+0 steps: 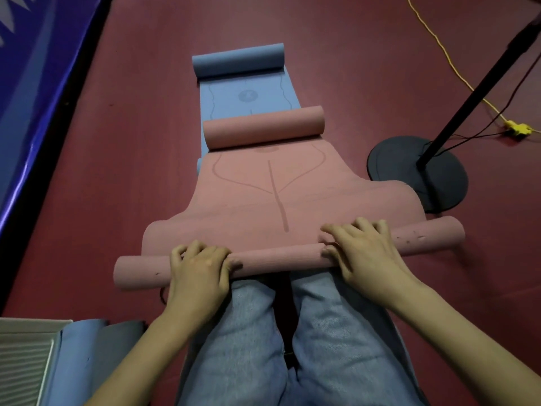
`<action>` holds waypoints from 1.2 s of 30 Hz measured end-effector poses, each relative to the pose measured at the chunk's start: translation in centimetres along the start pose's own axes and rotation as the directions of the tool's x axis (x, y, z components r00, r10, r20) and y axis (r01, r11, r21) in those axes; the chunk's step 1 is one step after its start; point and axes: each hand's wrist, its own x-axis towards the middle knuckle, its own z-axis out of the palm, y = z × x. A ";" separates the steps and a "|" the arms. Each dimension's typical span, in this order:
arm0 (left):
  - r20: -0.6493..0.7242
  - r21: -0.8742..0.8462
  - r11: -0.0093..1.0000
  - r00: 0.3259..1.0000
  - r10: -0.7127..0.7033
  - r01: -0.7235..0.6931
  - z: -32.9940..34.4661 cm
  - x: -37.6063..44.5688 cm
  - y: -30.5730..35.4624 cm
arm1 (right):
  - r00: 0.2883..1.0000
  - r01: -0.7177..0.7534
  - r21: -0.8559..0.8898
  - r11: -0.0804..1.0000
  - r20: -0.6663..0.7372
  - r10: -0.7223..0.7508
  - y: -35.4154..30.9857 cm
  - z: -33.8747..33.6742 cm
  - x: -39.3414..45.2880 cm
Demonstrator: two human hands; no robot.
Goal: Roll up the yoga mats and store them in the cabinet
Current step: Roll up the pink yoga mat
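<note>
Both hands, left (199, 268) and right (363, 253), curl their fingers (339, 230) over the pink mat's (272, 197) roll (278, 259), keeping it tight and even.

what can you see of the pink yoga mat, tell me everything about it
The pink yoga mat lies lengthwise on the dark red floor, overlapping a blue mat beyond it. It looks matte, finely textured, printed with a darker line pattern. Its far end is curled into a roll; the near end is rolled into a tighter tube with small dark scuffs. The left hand and right hand grip that near roll.
</note>
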 end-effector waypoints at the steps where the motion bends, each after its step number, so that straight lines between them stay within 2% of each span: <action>1: 0.044 -0.012 1.000 0.999 -0.008 0.009 0.0 0.6 -0.2 | 1.000 0.008 0.041 0.999 0.017 -0.009 0.2 -0.3 -0.1; 5: 0.186 -0.030 0.999 0.982 -0.018 0.024 -0.6 2.1 -0.7 | 0.993 0.058 0.035 0.998 0.097 -0.062 0.8 -0.5 -0.6; 8: 0.249 -0.037 0.997 0.967 -0.058 0.069 -1.3 2.8 -0.1 | 0.995 0.039 0.038 0.999 0.090 -0.042 0.7 -0.2 -0.3; 10: 0.332 -0.102 0.987 0.940 -0.081 0.121 -1.6 2.8 -0.5 | 0.994 0.079 0.045 0.996 0.076 -0.082 0.9 -0.4 -0.5; 13: 0.477 -0.272 0.943 0.878 -0.041 0.192 -2.5 1.7 -1.5 | 0.984 0.167 0.036 0.985 0.060 -0.169 1.1 -0.9 -2.3; 15: 0.508 -0.238 0.957 0.861 -0.024 0.168 -2.7 0.3 -1.3 | 0.980 0.192 0.026 0.981 0.049 -0.193 0.9 -0.3 -3.8; 18: 0.342 -0.111 0.982 0.934 -0.107 0.153 -2.4 -1.1 0.1 | 0.989 0.146 0.025 0.989 -0.025 -0.146 0.7 1.4 -5.2; 20: 0.227 -0.171 0.966 0.962 -0.154 0.195 -2.1 -1.0 0.5 | 0.993 0.083 0.029 0.996 -0.087 -0.080 0.6 2.1 -5.1; 22: 0.208 -0.221 0.946 0.960 -0.190 0.235 -1.9 -0.8 0.5 | 0.992 0.014 0.032 0.999 -0.130 -0.009 0.3 2.1 -4.9; 26: 0.075 -0.172 0.972 0.986 -0.150 0.161 -1.5 -1.0 0.5 | 0.987 0.024 -0.024 0.999 -0.157 -0.028 0.2 1.8 -4.4; 30: -0.103 -0.103 0.994 0.994 -0.034 0.023 -1.3 -1.7 0.3 | 0.990 0.012 -0.022 1.000 -0.140 -0.015 0.4 1.9 -4.1; 33: -0.123 -0.046 0.999 0.992 0.018 -0.023 -1.6 -2.4 0.8 | 0.993 -0.007 -0.014 1.000 -0.119 0.005 0.6 2.0 -3.7; 36: -0.065 -0.028 0.999 0.997 0.043 -0.044 -1.5 -3.3 0.9 | 0.996 -0.031 0.020 0.999 -0.088 0.033 0.8 2.2 -3.3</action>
